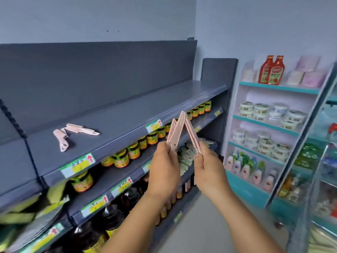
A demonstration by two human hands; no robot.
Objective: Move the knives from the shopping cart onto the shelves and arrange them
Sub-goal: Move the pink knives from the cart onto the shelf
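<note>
The fingers of the left hand (pixel 165 168) were curled around the lower end of one pink knife (pixel 173 136), pinching it near the handle. The fingers of the right hand (pixel 207 170) were clamped the same way on the lower end of a second pink knife (pixel 189 132). The two pieces leaned toward each other and met at their upper tips, making a peaked shape in front of the shelving. Whether they were joined at the top or only touching could not be told.

Both forearms reached up from the bottom of the view, the hands close together but not touching.

To the left, on the grey top shelf (pixel 127 110), lay two more pink knives: one (pixel 61 140) nearer the shelf's front edge, the other (pixel 80 129) just behind and to its right, their ends nearly meeting.

Price labels (pixel 78 165) ran along the shelf edges. Under the top shelf stood a row of jars (pixel 134 149) with yellow-and-green labels, and lower down, dark bottles (pixel 111 216). Further right, a pale shelving unit held two red sauce bottles (pixel 271 70) on top and white round tubs (pixel 273 112) below.
</note>
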